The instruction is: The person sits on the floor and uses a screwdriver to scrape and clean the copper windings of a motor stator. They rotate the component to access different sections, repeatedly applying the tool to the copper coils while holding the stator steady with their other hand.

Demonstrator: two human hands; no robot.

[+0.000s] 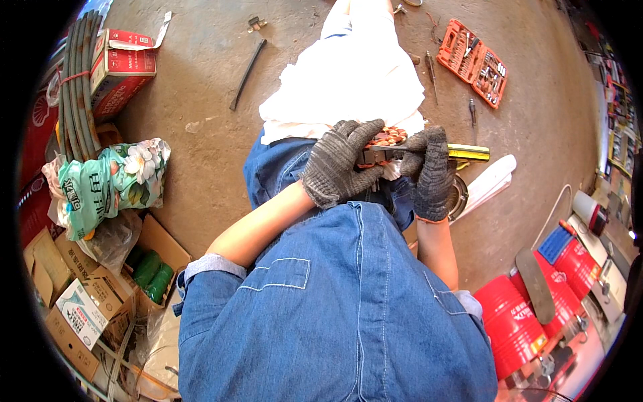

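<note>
I wear dark grey knitted gloves on both hands. My left hand [345, 161] is closed round a part wound with copper-coloured wire [388, 136], held over my lap. In my right hand [429, 171] is a tool with a yellow and black handle [469, 153]; its dark flat shaft runs left against the wound part. The shaft's tip is hidden by my left fingers, so the tool's kind is unclear. A white cloth [341, 84] covers my legs just beyond my hands. Beside my right wrist a dark metal ring [459, 197] shows partly.
An open orange socket set [473, 63] lies at the far right, near a thin screwdriver-like rod [432, 77]. A black strip [248, 74] is on the floor to the left. Boxes [80, 311] and a floral bag [114, 181] crowd the left; red drums [509, 325] stand right.
</note>
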